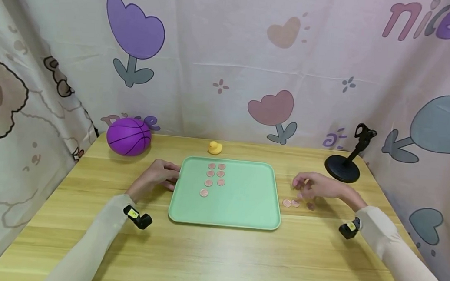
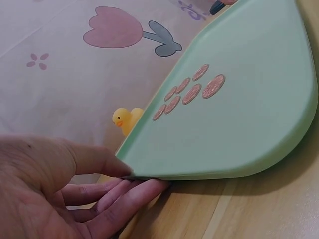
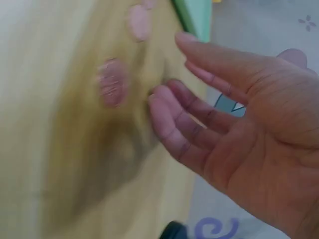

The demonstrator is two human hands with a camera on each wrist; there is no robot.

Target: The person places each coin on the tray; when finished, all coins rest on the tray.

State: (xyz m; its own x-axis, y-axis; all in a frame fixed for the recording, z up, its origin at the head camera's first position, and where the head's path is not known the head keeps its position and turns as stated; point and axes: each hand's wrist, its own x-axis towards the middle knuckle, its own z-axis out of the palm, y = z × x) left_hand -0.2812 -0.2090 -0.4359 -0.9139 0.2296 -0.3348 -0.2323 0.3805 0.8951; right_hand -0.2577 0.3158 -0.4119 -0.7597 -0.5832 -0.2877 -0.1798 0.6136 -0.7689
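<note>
A pale green tray [image 1: 244,203] lies on the wooden table, with several copper coins [image 1: 208,183] set out in two columns on its left half. At the tray's left edge, my left hand [image 1: 160,174] pinches the rim, thumb above and fingers along the outside and underneath, as the left wrist view shows. Right of the tray, my right hand [image 1: 316,185] hovers over the table with loosely bent fingers and nothing between them. Three loose coins [image 1: 286,202] lie on the wood beside the tray, close to its fingertips; the right wrist view is blurred.
Behind the tray sits a yellow rubber duck [image 1: 215,147]. A purple basketball [image 1: 129,136] rests at the back left. At the back right stands a black stand [image 1: 342,167] with a round base. A printed curtain [image 1: 216,35] hangs behind the table [image 1: 216,262].
</note>
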